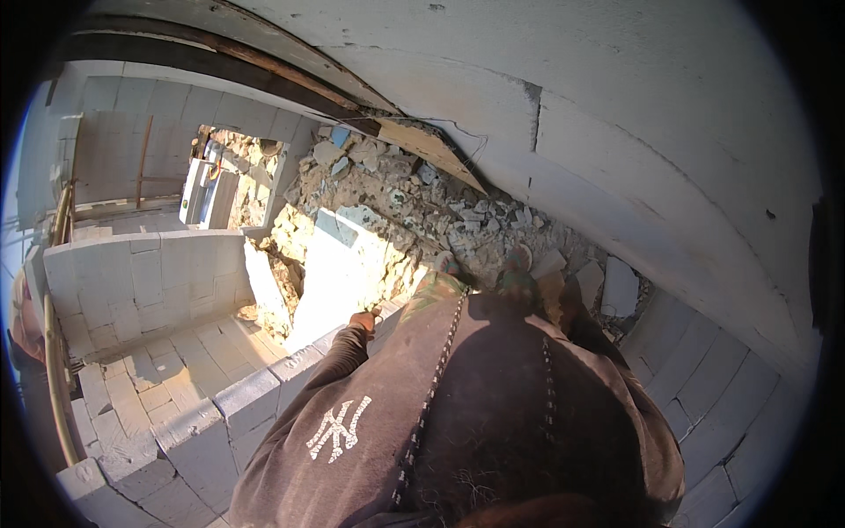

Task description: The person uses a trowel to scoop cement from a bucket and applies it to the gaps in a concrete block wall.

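My left hand [363, 322] is low at my left side, beside the top of a pale block wall [295, 363]. Its fingers look curled in. Whatever they hold, if anything, is too small to make out. On the other side my right sleeve [583, 324] reaches down past my hip toward broken block pieces. The right hand at its end lies in shadow against brown rubble, and its fingers cannot be made out. Between my arms are my dark hooded top [519, 396] and camouflage trousers [437, 290], with my feet on the rubble.
Loose rubble [396, 189] covers the ground ahead. A large pale wall [634, 158] rises close on the right, with a wooden board [431, 154] along its lower edge. Leftward, low block walls [150, 273] enclose a block-paved floor [167, 374]. A pole [58, 387] stands at far left, near another person [26, 321].
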A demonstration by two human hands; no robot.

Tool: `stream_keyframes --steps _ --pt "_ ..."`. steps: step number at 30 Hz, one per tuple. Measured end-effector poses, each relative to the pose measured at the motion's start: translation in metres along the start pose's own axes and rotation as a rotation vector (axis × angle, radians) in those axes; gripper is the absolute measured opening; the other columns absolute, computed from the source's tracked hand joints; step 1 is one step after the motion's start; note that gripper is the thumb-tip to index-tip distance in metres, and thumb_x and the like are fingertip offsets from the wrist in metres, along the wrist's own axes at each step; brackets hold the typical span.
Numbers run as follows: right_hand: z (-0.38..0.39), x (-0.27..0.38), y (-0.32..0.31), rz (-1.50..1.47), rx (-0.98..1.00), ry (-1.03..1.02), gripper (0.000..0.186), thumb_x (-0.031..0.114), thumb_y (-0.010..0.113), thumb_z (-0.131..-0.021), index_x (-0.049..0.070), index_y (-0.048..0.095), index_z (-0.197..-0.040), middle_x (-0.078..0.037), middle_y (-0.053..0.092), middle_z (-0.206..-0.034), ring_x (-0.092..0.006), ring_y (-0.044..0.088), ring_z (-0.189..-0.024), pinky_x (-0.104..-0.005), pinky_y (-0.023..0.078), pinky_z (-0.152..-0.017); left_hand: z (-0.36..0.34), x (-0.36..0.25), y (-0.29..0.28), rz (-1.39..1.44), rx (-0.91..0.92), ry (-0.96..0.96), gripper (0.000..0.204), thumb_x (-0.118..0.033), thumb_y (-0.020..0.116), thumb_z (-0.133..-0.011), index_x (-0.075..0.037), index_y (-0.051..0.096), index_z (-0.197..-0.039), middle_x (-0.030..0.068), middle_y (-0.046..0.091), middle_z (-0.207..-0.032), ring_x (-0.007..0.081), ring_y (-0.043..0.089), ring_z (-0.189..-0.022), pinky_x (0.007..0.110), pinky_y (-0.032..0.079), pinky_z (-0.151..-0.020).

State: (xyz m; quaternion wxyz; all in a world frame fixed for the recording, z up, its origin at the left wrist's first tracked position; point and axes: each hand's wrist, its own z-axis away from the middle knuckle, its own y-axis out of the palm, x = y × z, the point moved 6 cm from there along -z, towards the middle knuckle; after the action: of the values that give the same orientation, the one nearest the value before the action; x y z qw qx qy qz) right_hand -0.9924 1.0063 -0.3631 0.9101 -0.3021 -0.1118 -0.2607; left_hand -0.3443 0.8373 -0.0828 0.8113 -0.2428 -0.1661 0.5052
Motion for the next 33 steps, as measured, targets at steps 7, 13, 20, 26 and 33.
stream_keyframes --steps 7,13,20,26,33 --pt "-0.04 0.032 -0.082 0.088 -0.155 -0.281 0.041 0.044 0.064 -0.096 0.008 0.077 -0.111 -0.025 0.074 -0.11 -0.0432 0.071 -0.103 -0.0477 0.057 -0.089 -0.069 0.094 -0.004 0.203 -0.071 0.156 0.062 -0.049 0.071 -0.096 -0.005 0.064 -0.139 0.0168 0.064 -0.14 0.0355 0.067 -0.11 0.049 0.055 -0.086" --pt "-0.02 0.078 -0.194 -0.017 -0.131 -0.06 0.042 0.041 0.058 -0.099 0.004 0.074 -0.112 -0.025 0.073 -0.112 -0.0401 0.07 -0.108 -0.0492 0.055 -0.09 -0.038 0.074 0.062 0.601 0.034 -0.045 0.072 -0.057 0.062 -0.1 -0.006 0.054 -0.15 0.019 0.065 -0.137 0.0403 0.064 -0.111 0.056 0.053 -0.087" --pt "-0.008 0.127 -0.187 0.48 0.05 -0.203 0.049 0.049 0.054 -0.097 0.008 0.074 -0.113 -0.026 0.072 -0.114 -0.0417 0.069 -0.109 -0.0525 0.053 -0.092 -0.099 0.173 0.039 1.146 -0.106 -0.281 0.105 -0.079 0.069 -0.081 0.005 0.059 -0.143 0.0278 0.06 -0.142 0.0414 0.061 -0.119 0.051 0.051 -0.096" --pt "-0.07 0.186 -0.177 0.646 0.154 -0.366 0.04 0.042 0.061 -0.092 0.008 0.074 -0.108 -0.022 0.074 -0.104 -0.0408 0.071 -0.099 -0.0519 0.055 -0.084 -0.061 0.184 -0.005 0.864 -0.579 -0.191 0.105 -0.078 0.067 -0.082 0.017 0.064 -0.125 0.0352 0.064 -0.132 0.0468 0.06 -0.128 0.046 0.046 -0.107" --pt "-0.14 0.306 -0.185 0.871 0.202 -0.735 0.03 0.033 0.07 -0.087 0.008 0.074 -0.103 -0.017 0.075 -0.092 -0.0398 0.073 -0.087 -0.0512 0.057 -0.075 -0.021 0.158 -0.024 0.832 -0.504 -0.297 0.076 -0.062 0.07 -0.09 0.008 0.071 -0.118 0.0326 0.07 -0.121 0.0437 0.067 -0.117 0.047 0.051 -0.1"
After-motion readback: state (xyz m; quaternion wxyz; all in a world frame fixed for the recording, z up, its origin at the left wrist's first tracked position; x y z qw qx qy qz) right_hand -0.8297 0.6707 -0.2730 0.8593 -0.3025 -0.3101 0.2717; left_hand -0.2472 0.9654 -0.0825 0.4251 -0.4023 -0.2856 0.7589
